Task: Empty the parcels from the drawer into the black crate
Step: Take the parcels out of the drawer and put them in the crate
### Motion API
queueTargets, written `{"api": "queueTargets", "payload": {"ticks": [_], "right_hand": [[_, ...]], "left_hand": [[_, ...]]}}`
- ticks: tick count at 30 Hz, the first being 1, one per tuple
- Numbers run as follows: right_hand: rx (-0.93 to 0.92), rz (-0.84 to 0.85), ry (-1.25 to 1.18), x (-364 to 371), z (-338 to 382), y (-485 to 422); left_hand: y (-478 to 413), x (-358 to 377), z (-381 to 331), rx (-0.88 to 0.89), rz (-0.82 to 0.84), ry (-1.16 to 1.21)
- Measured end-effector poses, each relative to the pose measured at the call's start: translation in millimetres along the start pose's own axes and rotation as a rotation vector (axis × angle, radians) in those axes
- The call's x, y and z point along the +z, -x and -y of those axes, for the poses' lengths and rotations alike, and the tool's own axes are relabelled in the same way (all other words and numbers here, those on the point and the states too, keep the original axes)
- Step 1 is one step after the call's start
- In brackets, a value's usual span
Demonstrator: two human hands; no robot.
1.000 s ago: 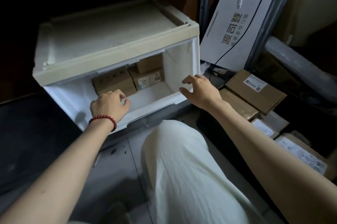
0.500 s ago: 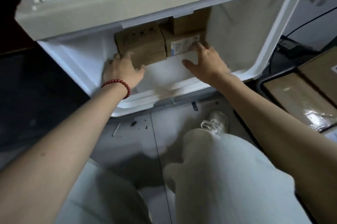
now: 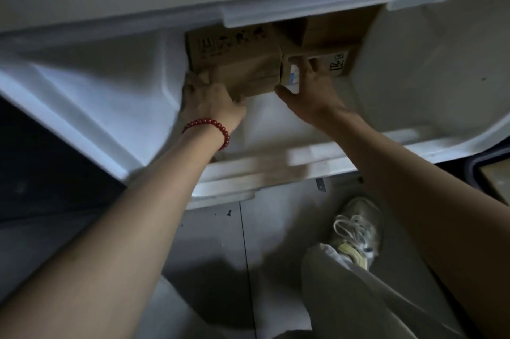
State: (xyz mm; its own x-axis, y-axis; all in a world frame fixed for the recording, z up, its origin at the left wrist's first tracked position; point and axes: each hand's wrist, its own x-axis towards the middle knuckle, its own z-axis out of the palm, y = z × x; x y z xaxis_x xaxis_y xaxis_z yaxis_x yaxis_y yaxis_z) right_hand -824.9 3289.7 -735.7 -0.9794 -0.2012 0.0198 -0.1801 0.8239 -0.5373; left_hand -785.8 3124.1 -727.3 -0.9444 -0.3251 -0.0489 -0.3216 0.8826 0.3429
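Note:
The white drawer point(image 3: 116, 95) fills the top of the head view, open toward me. Deep inside sit brown cardboard parcels: a left parcel point(image 3: 234, 59) with black print, a right parcel point(image 3: 339, 62) with a white label, and a smaller box point(image 3: 325, 30) on top of it. My left hand point(image 3: 212, 101), with a red bead bracelet at the wrist, grips the left parcel's lower left corner. My right hand point(image 3: 309, 90) lies against the front of the right parcel, fingers spread over its label. The black crate shows only as a dark rim point(image 3: 480, 173) at the right edge.
Grey tiled floor point(image 3: 220, 242) lies below the drawer. My shoe point(image 3: 358, 231) and pale trouser leg point(image 3: 358, 297) are at the lower right. A dark surface point(image 3: 41, 167) lies to the left of the drawer.
I have leaned closer and both hands reached deeper into the drawer. The left hand has closed on the left parcel's corner, and the right hand has slid up onto the right parcel's front.

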Motion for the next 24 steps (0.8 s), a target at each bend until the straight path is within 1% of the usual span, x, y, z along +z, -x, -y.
{"api": "queueTargets", "payload": {"ticks": [2, 7, 9, 11, 13, 15, 17, 20, 24], "right_hand": [[-0.012, 0.007, -0.022, 7, 4, -11], [0.013, 0.000, -0.081, 18, 4, -28], [-0.025, -0.017, -0.091, 17, 3, -33], [-0.068, 0.002, -0.043, 18, 0, -36], [-0.095, 0.040, 0.048, 20, -3, -37], [-0.099, 0.024, 0.019, 22, -4, -36], [-0.068, -0.031, -0.074, 21, -5, -33], [0.025, -0.071, -0.202, 17, -11, -31], [0.125, 0.015, -0.203, 9, -19, -30]], "left_hand": [[-3, 6, -3, -0.032, 0.006, 0.028], [-15, 14, -7, -0.079, -0.053, 0.107], [-16, 18, -7, -0.081, -0.065, 0.114], [-16, 22, -7, -0.067, -0.079, 0.101], [-18, 26, -8, -0.089, -0.102, 0.132], [-19, 26, -10, -0.137, -0.130, 0.215], [-20, 24, -12, -0.159, -0.150, 0.294], [-16, 23, -12, -0.156, -0.124, 0.330], [-10, 23, -5, -0.190, -0.077, 0.305]]}}
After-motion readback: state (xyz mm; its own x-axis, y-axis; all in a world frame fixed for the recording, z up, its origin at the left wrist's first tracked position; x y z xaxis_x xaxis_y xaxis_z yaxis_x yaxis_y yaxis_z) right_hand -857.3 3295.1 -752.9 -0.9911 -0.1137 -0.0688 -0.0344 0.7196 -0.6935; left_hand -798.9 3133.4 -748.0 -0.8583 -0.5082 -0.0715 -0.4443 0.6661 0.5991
